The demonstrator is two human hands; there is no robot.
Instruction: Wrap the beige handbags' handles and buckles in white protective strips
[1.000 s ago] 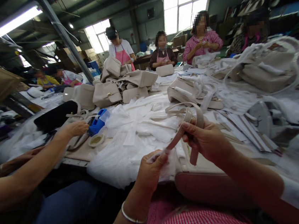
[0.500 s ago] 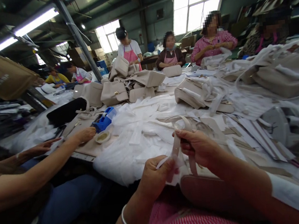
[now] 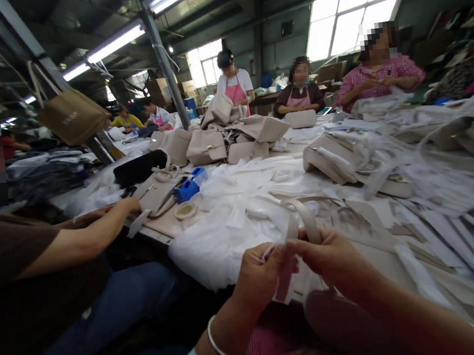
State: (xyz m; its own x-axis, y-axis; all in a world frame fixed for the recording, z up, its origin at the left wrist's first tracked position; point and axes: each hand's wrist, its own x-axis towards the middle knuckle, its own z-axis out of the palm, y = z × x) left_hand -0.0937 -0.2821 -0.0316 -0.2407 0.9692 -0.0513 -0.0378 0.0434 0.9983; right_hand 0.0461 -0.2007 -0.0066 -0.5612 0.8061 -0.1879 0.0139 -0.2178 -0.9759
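Note:
A beige bag strap [image 3: 302, 220] loops up from between my two hands. My left hand [image 3: 261, 277] is closed, its fingers pinching the strap's white-wrapped end [image 3: 280, 283]. Touching it from the right, my right hand [image 3: 332, 259] is also closed round the strap. Both hands hover over the near edge of the work table [image 3: 402, 262], above my red checked apron [image 3: 276, 348]. A silver bangle [image 3: 219, 350] sits on my left wrist.
A co-worker's arm [image 3: 90, 232] at the left reaches to a beige bag [image 3: 154, 193] beside a blue tape dispenser [image 3: 187, 185] and a small dish [image 3: 185, 209]. White wrapping [image 3: 239, 200] and beige bags [image 3: 233, 138] cover the table. Several people work at the far side.
My hands have come together and lower, closer to my body, with the strap loop standing up between them. The view has swung left, showing more of the co-worker.

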